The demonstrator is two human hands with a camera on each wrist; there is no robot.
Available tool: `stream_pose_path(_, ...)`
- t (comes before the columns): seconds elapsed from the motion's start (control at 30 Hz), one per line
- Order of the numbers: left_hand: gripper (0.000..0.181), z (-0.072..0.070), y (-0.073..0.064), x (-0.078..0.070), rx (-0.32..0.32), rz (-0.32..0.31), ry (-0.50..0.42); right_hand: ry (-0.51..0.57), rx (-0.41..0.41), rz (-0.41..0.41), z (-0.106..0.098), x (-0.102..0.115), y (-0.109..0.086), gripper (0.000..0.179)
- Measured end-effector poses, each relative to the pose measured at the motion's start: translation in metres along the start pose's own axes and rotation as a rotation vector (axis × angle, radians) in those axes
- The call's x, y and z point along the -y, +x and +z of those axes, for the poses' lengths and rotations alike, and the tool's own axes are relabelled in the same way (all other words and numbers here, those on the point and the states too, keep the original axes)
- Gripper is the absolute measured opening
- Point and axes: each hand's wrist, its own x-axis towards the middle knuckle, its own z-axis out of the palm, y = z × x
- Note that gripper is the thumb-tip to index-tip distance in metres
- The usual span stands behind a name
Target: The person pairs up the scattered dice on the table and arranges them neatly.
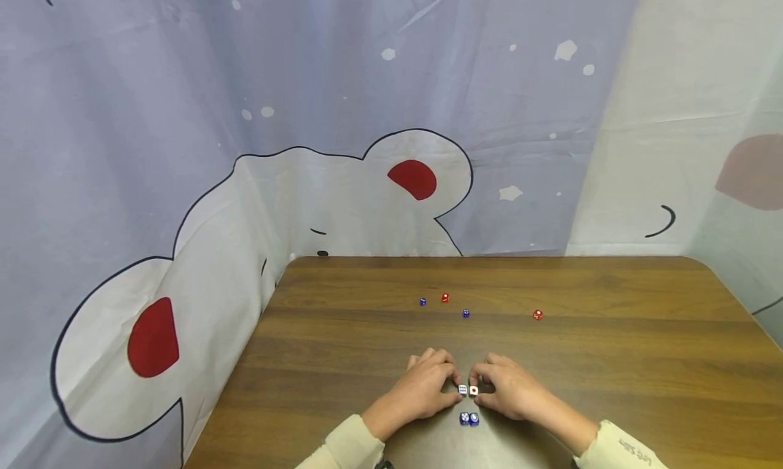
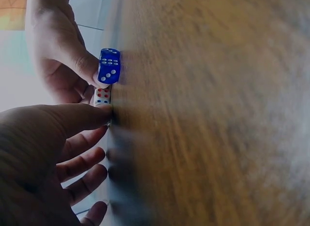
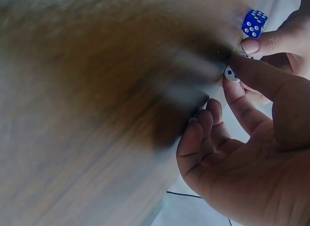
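Two white dice stand close together on the wooden table in the head view. My left hand (image 1: 425,386) pinches the left white die (image 1: 462,390) between thumb and forefinger. The other white die (image 1: 474,391), with a large red dot on top, is pinched by my right hand (image 1: 510,389). Nearer to me, a pair of blue dice (image 1: 469,419) sits side by side. In the left wrist view a blue die (image 2: 109,66) shows beside a white die (image 2: 102,96) at the fingertips. The right wrist view shows a white die (image 3: 231,74) partly hidden by fingers.
Farther back on the table (image 1: 342,326) lie two small blue dice (image 1: 423,302) (image 1: 465,313) and two red dice (image 1: 445,298) (image 1: 537,315), spread apart. A printed curtain (image 1: 342,197) hangs behind the table's far edge and along its left side.
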Motion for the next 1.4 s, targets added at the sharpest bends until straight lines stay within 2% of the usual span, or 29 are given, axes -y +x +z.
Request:
stream_pose_path(0.27,0.015,0.002,0.002,0.0,0.002,0.003,-0.002,0.019,0.022,0.022,0.0,0.0,0.0,0.024)
stream_pose_path(0.77,0.016,-0.001,0.003,0.004,0.021,0.023,-0.024,0.015,0.011,-0.001,0.0,-0.001,0.0,0.025)
stream_pose_path(1.03,0.019,-0.017,0.008,0.014,0.068,0.042,-0.062,0.011,0.005,-0.007,-0.001,-0.001,0.001,0.024)
stream_pose_path(1.23,0.02,-0.03,0.016,0.026,0.047,-0.008,-0.06,0.002,0.0,-0.022,-0.001,-0.002,0.002,0.025)
stream_pose_path(1.4,0.021,-0.04,0.027,0.04,0.017,-0.059,-0.101,0.003,0.001,-0.021,-0.001,-0.002,0.001,0.025)
